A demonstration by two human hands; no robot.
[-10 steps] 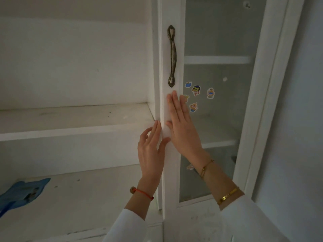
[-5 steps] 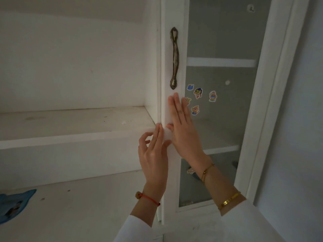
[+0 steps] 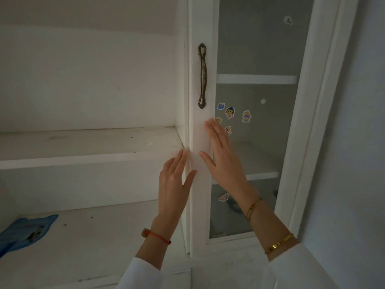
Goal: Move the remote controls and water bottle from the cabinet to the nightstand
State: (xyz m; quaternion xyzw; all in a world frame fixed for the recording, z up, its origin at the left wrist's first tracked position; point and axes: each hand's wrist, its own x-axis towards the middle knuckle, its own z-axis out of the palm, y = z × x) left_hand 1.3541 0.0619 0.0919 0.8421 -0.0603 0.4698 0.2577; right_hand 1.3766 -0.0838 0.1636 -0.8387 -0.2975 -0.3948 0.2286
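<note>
A white cabinet with a glass-panelled door (image 3: 201, 184) fills the view. My right hand (image 3: 224, 157) lies flat with fingers apart on the door's left frame, below the bronze handle (image 3: 202, 76). My left hand (image 3: 174, 186) is flat at the door's left edge, thumb on the frame, fingers against the open shelf's front edge (image 3: 83, 160). Neither hand holds anything. No remote control or water bottle shows in this view.
Open white shelves sit left of the door. A blue flat item (image 3: 25, 232) lies on the lower shelf at far left. Cartoon stickers (image 3: 230, 112) dot the glass. A plain wall (image 3: 358, 142) is on the right.
The door has swung nearly flush with the cabinet under both flat hands. My left hand's fingers have straightened. The view shifted slightly.
</note>
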